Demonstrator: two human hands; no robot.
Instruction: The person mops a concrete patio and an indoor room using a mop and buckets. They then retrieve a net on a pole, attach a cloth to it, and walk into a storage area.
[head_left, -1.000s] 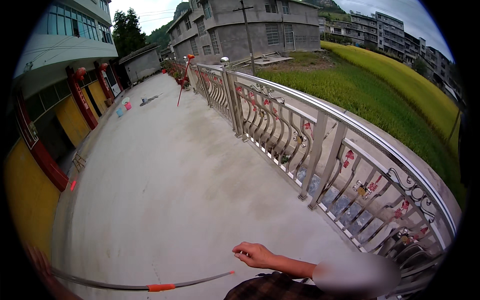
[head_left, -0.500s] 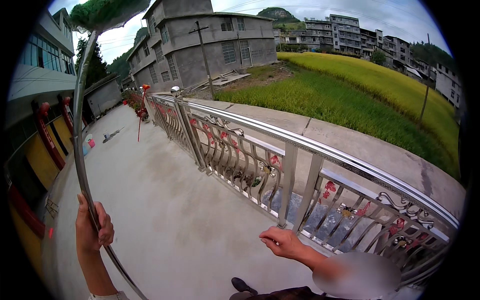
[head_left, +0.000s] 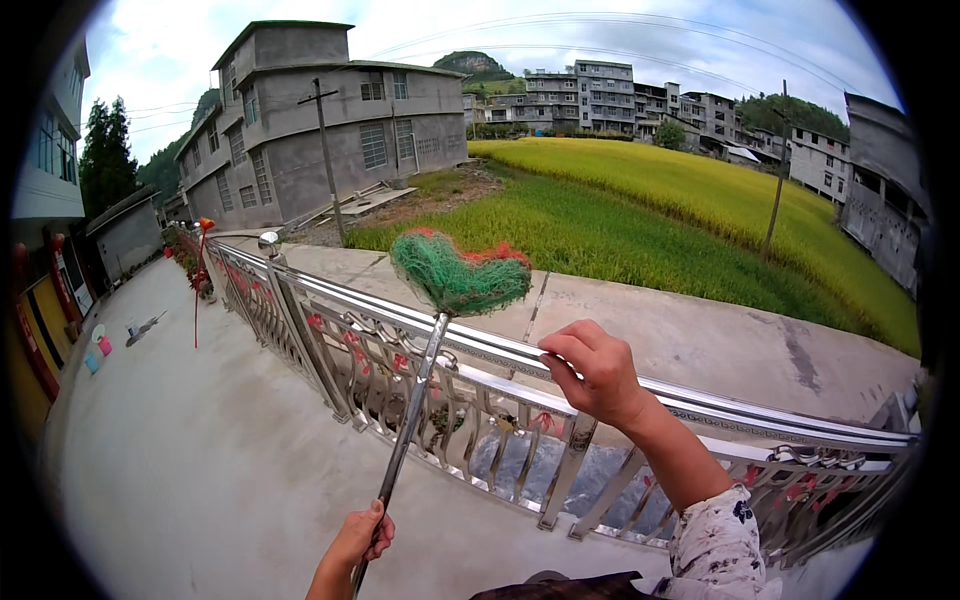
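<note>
Concrete floor (head_left: 200,460) spreads across the near side of the ornate metal railing (head_left: 565,470), and beyond that railing it's a paved strip (head_left: 680,330), then a rice-like crop field (head_left: 600,220), green closest to the rails and yellow further out. Past the railing's far end stands a grey concrete building (head_left: 305,150), a utility pole (head_left: 328,165) in front of it.

And to the action! On the near side of the railing, the left hand (head_left: 365,538) has its fingers wrapped firmly around a long metal pole (head_left: 410,420), thumb laid along the shaft. Up it slants, crossing in front of the railing, and at its top sits a bunched mesh net head (head_left: 462,278), mostly green with red along its upper edge, showing above the top rail against the paved strip and the crop.

Now the right hand (head_left: 600,375), over the railing's top rail in this view: fingers curled towards the thumb, but whether they pinch anything or touch the rail, I cannot tell. Below the wrist, a floral sleeve (head_left: 718,545) overlaps the railing.

Well left of the railing, a pink bucket (head_left: 105,345) and a light-blue bucket (head_left: 91,362) stand close together.
</note>
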